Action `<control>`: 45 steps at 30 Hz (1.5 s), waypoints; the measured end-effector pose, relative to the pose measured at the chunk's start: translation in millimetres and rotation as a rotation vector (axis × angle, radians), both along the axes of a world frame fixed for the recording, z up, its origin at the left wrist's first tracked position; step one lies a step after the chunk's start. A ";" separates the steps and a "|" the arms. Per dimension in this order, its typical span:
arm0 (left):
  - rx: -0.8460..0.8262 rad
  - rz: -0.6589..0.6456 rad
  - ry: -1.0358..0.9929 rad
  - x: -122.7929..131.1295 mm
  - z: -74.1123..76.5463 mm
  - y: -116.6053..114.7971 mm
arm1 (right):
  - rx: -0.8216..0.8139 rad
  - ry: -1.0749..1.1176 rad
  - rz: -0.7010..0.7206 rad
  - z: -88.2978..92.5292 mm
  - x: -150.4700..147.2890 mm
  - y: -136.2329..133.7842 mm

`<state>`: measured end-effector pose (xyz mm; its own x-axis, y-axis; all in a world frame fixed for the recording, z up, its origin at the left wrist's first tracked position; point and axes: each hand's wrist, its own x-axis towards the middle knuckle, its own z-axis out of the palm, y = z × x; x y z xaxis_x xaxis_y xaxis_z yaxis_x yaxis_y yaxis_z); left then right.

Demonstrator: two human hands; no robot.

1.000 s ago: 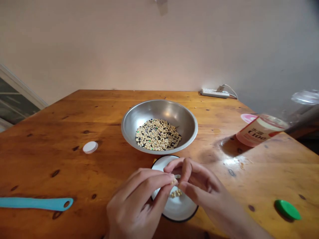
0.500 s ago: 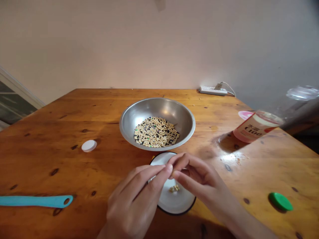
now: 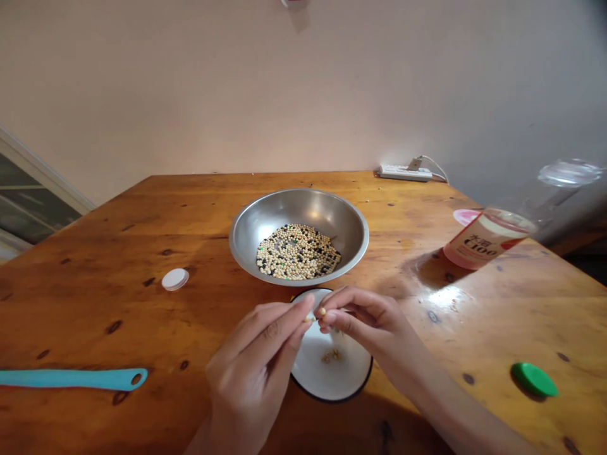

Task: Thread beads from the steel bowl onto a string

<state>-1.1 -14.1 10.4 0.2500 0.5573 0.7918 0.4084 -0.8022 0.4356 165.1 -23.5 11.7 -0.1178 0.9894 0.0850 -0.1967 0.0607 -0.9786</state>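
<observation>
Being gripped between the thumb and fingertips of the right hand (image 3: 365, 319), a pale bean (image 3: 321, 311) is held above the edge of a black-rimmed white enamel plate (image 3: 332, 382). The left hand (image 3: 253, 363) is held just beside it, fingers nearly closed; whether anything is pinched there cannot be told. A small heap of beans (image 3: 331, 356) is lying on the plate, and a steel bowl (image 3: 298, 208) of pale and dark beans (image 3: 298, 253) is standing just beyond, on a wooden table (image 3: 104, 303).
</observation>
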 end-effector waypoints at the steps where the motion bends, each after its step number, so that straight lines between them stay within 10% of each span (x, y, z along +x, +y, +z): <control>1: -0.025 0.005 -0.003 0.0 0.5 -0.1 | 0.022 -0.026 -0.012 -0.1 0.2 0.2; 16: 0.056 -0.007 0.046 0.7 2.4 -3.5 | 0.602 -0.491 -0.129 3.7 3.5 0.4; 45: 0.135 -0.070 0.061 -4.4 8.9 -7.0 | 0.505 -0.430 -0.048 11.1 13.8 -5.0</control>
